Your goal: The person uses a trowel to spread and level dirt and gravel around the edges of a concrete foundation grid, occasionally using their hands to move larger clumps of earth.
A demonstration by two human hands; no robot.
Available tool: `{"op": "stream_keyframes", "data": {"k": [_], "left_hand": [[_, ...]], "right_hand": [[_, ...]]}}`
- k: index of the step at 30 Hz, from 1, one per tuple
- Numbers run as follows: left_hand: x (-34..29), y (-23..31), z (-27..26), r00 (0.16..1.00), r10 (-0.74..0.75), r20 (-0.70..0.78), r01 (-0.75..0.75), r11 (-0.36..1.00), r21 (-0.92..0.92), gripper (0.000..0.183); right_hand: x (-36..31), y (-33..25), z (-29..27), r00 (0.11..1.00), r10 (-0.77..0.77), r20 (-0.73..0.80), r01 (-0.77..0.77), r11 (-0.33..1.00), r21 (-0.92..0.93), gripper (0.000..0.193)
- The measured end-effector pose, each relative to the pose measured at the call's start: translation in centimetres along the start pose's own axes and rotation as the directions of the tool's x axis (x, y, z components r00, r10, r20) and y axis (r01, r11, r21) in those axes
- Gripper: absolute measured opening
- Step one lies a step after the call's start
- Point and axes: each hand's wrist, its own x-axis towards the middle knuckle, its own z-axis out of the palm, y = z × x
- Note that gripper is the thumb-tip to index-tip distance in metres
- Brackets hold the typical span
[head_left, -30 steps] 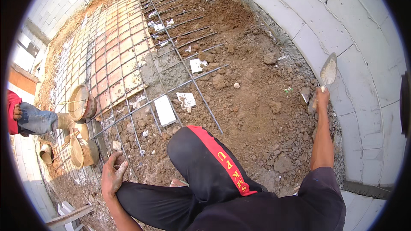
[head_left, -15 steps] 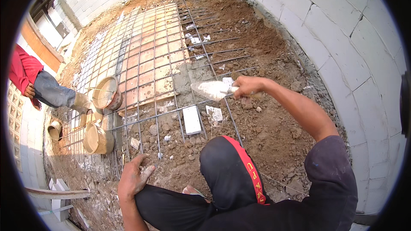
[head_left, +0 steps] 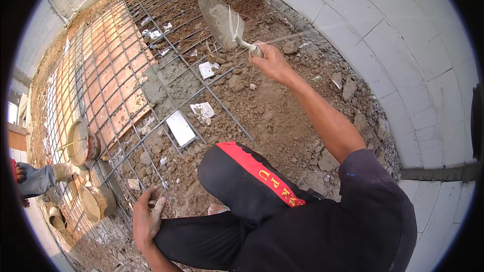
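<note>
My right hand (head_left: 272, 63) grips the handle of a mortar trowel (head_left: 217, 20), raised over the soil with its blade tilted up and to the left. Grey residue coats the blade, and a pale strip hangs across it. Below and left of the trowel, wet grey mortar (head_left: 170, 84) lies spread under a steel rebar grid (head_left: 103, 75). My left hand (head_left: 148, 217) rests by my bent left knee, its fingers loosely curved and apart, with nothing in them. A white block (head_left: 180, 129) lies among the bars between my hands.
Plywood panels (head_left: 113, 93) lie under the grid. Two mortar-stained buckets (head_left: 83, 143) and a smaller pail (head_left: 57, 218) are at the left, near another person's jeans and boot (head_left: 63, 172). A white block wall (head_left: 373, 55) runs along the right. Rubble and white fragments (head_left: 202, 110) cover the soil.
My right hand has lifted the trowel up and away from the mortar, turning its blade upward. The view has swung to the right. My left hand stays by the knee.
</note>
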Motion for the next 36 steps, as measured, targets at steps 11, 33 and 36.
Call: {"op": "stream_keyframes", "data": {"k": [11,33,36], "left_hand": [[9.3,6.0,7.1,0.853,0.350,0.387,-0.401,0.914,0.056,0.039],[16.5,15.6,20.4,0.424,0.618,0.661,-0.768,0.633,-0.099,0.040],[16.9,16.2,20.4,0.492,0.584,0.646,-0.734,0.677,-0.054,0.042]], "right_hand": [[-38.6,-0.3,-16.6,0.760,0.504,-0.410,-0.648,0.630,-0.428,0.026],[-80.5,-12.2,-5.1,-0.480,0.566,-0.670,-0.778,0.079,0.624,0.023],[-80.2,-12.8,-4.0,-0.501,0.740,-0.448,-0.854,-0.508,0.116,0.029]]}}
